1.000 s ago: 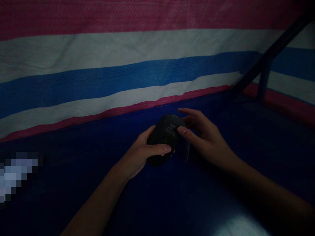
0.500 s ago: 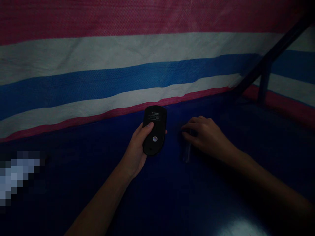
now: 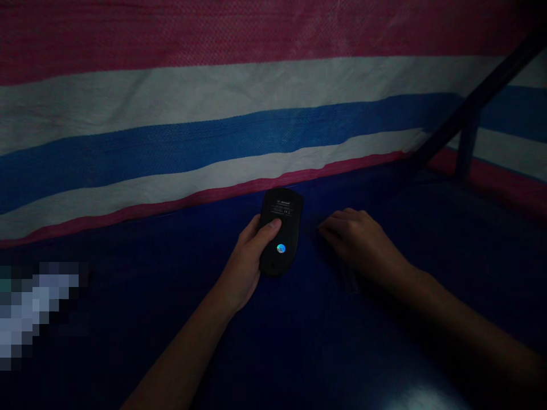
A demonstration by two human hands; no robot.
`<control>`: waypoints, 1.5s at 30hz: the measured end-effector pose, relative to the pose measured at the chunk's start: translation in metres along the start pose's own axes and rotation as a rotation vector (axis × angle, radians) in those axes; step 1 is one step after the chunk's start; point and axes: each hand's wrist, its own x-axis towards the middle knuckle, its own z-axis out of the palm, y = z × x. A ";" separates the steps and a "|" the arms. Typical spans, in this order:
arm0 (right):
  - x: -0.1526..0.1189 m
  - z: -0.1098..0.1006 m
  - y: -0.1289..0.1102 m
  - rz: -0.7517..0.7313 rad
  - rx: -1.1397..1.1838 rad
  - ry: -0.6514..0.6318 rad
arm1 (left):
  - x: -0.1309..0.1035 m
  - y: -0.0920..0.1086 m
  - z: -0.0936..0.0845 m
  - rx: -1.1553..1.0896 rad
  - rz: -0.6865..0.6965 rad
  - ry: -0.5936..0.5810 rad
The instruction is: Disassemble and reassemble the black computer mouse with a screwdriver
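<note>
My left hand [image 3: 245,265] holds a flat black device [image 3: 285,228] with rounded ends, which looks like a computer mouse seen from below. Small white print and a shiny round sticker show on its face, and my thumb lies across its middle. The device is tilted toward me above the dark blue surface. To its right, my right hand [image 3: 356,236] is closed, fingertips pinched together and pointing left. A faint clear plastic strip [image 3: 352,282] shows beneath this hand; its upper part is hidden by the fingers and palm.
The dark blue tabletop [image 3: 273,341] reflects light near its front. Behind it hangs a sheet [image 3: 222,142] striped red, white and blue. A dark slanted bar [image 3: 482,94] with an upright stands at the right. Something blurred into pixels [image 3: 34,313] lies at the left.
My left hand and the black device have shifted slightly right and down. The right hand's fingers have drawn closer together, and the clear strip has moved right, now mostly under the hand.
</note>
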 end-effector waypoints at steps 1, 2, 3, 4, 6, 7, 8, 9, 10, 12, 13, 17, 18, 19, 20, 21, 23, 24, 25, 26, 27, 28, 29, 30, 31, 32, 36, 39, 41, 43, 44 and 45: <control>0.000 0.000 0.000 0.001 -0.010 -0.001 | 0.000 0.000 0.000 -0.004 0.003 0.000; 0.000 0.000 0.000 0.000 -0.016 -0.001 | 0.000 0.000 0.000 -0.008 0.002 -0.002; 0.000 0.000 0.000 -0.005 -0.020 -0.001 | -0.001 0.000 0.000 -0.009 0.000 -0.003; 0.000 0.000 0.000 -0.014 -0.021 -0.001 | -0.001 0.000 0.000 -0.011 -0.002 -0.004; -0.001 -0.001 0.000 -0.039 -0.023 0.000 | -0.001 0.000 0.000 -0.017 -0.002 -0.005; -0.001 -0.002 0.000 -0.058 -0.028 -0.005 | -0.001 0.000 0.000 -0.022 -0.001 -0.006; -0.001 -0.002 0.000 -0.079 -0.039 -0.010 | -0.001 -0.001 0.000 -0.026 0.002 -0.008; -0.002 -0.003 0.000 -0.101 -0.053 -0.011 | 0.000 -0.001 0.000 -0.030 0.006 -0.011; -0.003 -0.004 0.001 -0.125 -0.065 -0.011 | 0.000 -0.001 0.000 -0.033 0.009 -0.013; -0.004 -0.004 0.001 -0.165 -0.080 -0.006 | 0.000 -0.002 -0.001 -0.036 0.012 -0.021; -0.005 -0.005 0.002 -0.176 -0.084 -0.003 | 0.001 -0.002 -0.001 -0.039 0.012 -0.024; -0.006 -0.005 0.004 -0.181 -0.091 0.004 | 0.001 -0.001 -0.001 -0.048 0.009 -0.034; -0.006 -0.004 0.004 -0.179 -0.091 0.005 | 0.002 -0.001 -0.001 -0.049 0.011 -0.031; -0.006 -0.004 0.004 -0.179 -0.091 0.006 | 0.002 -0.001 -0.001 -0.049 0.010 -0.032; -0.005 -0.004 0.004 -0.182 -0.091 0.005 | 0.002 -0.001 -0.001 -0.051 0.012 -0.034; -0.005 -0.004 0.004 -0.185 -0.093 0.004 | 0.002 -0.002 -0.002 -0.055 0.013 -0.036; -0.005 -0.003 0.004 -0.190 -0.097 0.002 | 0.001 -0.002 -0.002 -0.057 0.013 -0.037; -0.005 -0.002 0.003 -0.192 -0.094 0.003 | 0.001 -0.002 -0.002 -0.055 0.015 -0.037; -0.004 -0.001 0.003 -0.194 -0.087 0.006 | 0.001 -0.002 -0.002 -0.051 0.017 -0.037; -0.004 -0.001 0.003 -0.195 -0.075 0.009 | 0.001 -0.002 -0.002 -0.047 0.021 -0.036; -0.004 -0.001 0.003 -0.197 -0.055 0.010 | 0.001 -0.002 -0.002 -0.040 0.023 -0.038; -0.004 -0.001 0.003 -0.196 -0.029 0.016 | 0.001 -0.002 -0.002 -0.035 0.024 -0.038; -0.004 -0.003 0.002 -0.192 0.008 0.030 | 0.001 -0.002 -0.002 -0.030 0.023 -0.039; -0.004 -0.005 0.002 -0.185 0.059 0.052 | 0.001 -0.002 -0.002 -0.024 0.022 -0.039; -0.004 -0.007 0.001 -0.172 0.129 0.076 | 0.001 -0.003 -0.002 -0.018 0.022 -0.039; -0.005 -0.010 -0.001 -0.157 0.216 0.100 | 0.001 -0.003 -0.003 -0.012 0.025 -0.040; -0.008 -0.021 -0.011 -0.088 0.635 0.140 | 0.002 -0.008 -0.004 0.024 0.068 -0.042; -0.011 -0.022 -0.020 -0.044 0.882 0.152 | 0.001 -0.012 -0.004 0.079 0.099 -0.057; -0.014 -0.021 -0.027 -0.036 1.025 0.174 | 0.000 -0.012 -0.004 0.114 0.110 -0.061; -0.017 -0.021 -0.033 -0.041 1.133 0.191 | 0.000 -0.012 -0.004 0.133 0.105 -0.061; -0.018 -0.020 -0.036 -0.043 1.166 0.199 | -0.001 -0.012 -0.003 0.138 0.098 -0.061; -0.019 -0.020 -0.038 -0.053 1.183 0.203 | -0.001 -0.011 -0.003 0.141 0.092 -0.061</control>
